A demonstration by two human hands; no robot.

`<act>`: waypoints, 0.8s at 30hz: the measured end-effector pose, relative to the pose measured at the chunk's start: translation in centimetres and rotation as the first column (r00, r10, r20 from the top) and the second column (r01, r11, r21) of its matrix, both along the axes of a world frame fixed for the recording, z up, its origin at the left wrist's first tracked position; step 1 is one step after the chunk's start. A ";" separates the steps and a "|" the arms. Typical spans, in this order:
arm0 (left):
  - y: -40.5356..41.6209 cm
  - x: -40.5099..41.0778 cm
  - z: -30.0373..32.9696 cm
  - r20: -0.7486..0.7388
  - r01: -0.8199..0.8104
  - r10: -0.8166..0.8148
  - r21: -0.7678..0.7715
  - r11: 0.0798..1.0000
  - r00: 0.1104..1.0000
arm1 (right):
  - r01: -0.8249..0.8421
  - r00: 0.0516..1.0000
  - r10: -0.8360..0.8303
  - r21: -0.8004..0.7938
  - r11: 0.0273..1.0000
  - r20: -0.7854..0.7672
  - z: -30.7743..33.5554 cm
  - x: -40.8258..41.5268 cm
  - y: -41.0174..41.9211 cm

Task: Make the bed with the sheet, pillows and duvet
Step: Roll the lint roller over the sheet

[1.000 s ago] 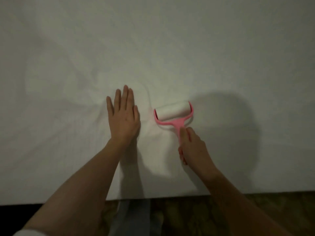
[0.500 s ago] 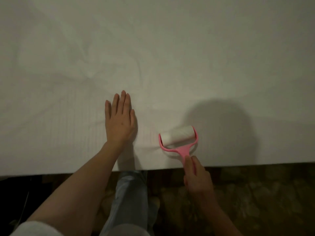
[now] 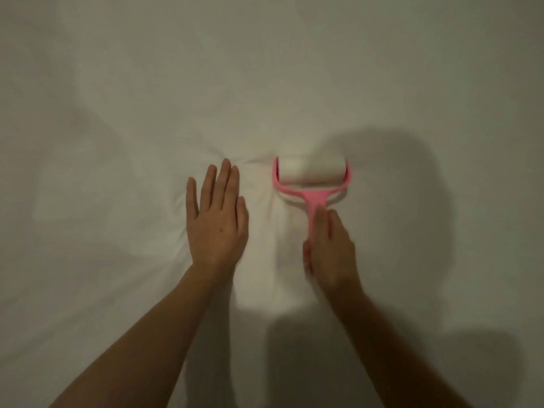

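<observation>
A white sheet (image 3: 294, 69) fills the whole head view, with soft creases fanning out around my hands. My left hand (image 3: 216, 219) lies flat on it, palm down, fingers straight and close together, pressing the fabric. Just to its right, my right hand (image 3: 329, 245) grips the pink handle of a lint roller (image 3: 312, 172). The roller's white drum lies on the sheet beyond my fingers, held in a pink fork. No pillows or duvet are in view.
Dark shadows of my head and arms fall on the sheet at the right and lower right. Nothing else lies on the sheet in view; the bed's edge and the floor are out of frame.
My right hand has pushed the lint roller away from the bed's near edge, further onto the sheet. The view has shifted forward, so the floor and my legs are gone. My left hand stays flat.
</observation>
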State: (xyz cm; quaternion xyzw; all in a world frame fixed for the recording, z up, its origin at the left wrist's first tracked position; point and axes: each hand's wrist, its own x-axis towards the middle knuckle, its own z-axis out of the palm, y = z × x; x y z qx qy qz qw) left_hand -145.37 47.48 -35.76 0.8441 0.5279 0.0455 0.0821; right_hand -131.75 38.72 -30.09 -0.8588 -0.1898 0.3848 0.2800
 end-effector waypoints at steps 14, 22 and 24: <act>-0.2 0.7 -3.2 0.009 -0.012 0.011 0.139 0.990 1.000 | 0.017 0.992 0.008 0.191 0.981 -0.126 -1.4 9.8 21.6; -0.1 0.6 -1.8 -0.024 -0.005 0.007 0.065 0.998 1.000 | -0.099 0.995 0.100 0.104 0.990 -0.009 -0.5 7.0 14.9; -0.1 0.6 -1.0 -0.020 -0.005 0.006 0.042 0.999 1.000 | -0.098 0.995 0.099 0.083 0.992 -0.008 0.0 5.7 11.2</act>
